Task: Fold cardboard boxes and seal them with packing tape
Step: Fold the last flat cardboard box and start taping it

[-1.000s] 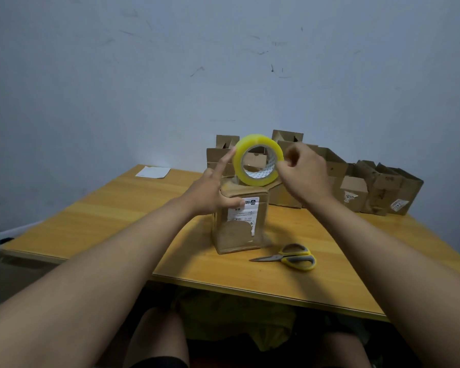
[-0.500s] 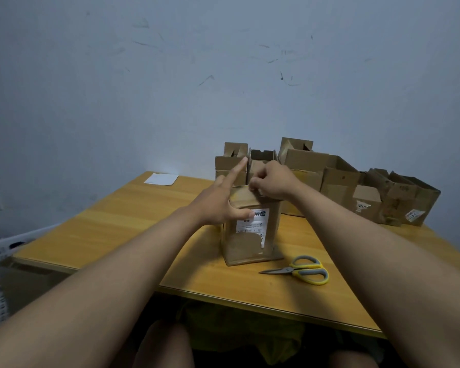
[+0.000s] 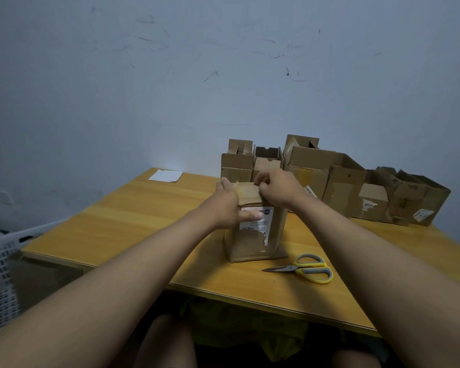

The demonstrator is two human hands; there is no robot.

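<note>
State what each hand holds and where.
Left hand grips the upright box at its upper left side. Right hand has curled fingers on the box top; what it pinches cannot be told.

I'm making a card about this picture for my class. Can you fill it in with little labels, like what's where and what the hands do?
box in front: upright brown cardboard box with a white label
left hand: holds the box's side, thumb on the label
right hand: fingers curled at the top flap
scissors: yellow-handled scissors, right of the box
table: wooden table
behind: row of open cardboard boxes
</note>
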